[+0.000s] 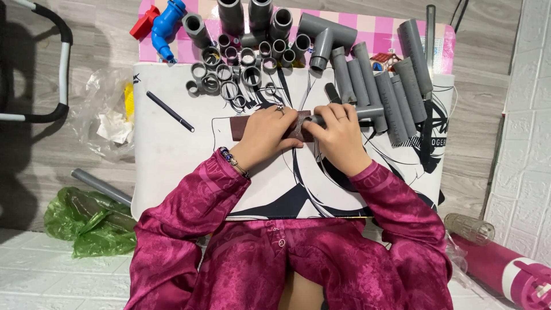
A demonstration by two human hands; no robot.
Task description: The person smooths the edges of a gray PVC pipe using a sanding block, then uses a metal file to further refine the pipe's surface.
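Observation:
My left hand (268, 133) presses flat on a dark brown strip of sandpaper (236, 125) that lies on the white printed mat (172, 161). My right hand (338, 136) grips a short grey pipe (370, 111) lying sideways, its left end against the brown strip. Both hands meet near the mat's centre. The pipe's left end is hidden under my fingers.
Grey pipe lengths (390, 86) lie in a row at the right. Several grey rings and couplings (241, 63) crowd the top. A blue valve with red handle (163, 23) sits top left, a black pen (170, 111) on the mat, a green bag (92, 221) on the floor.

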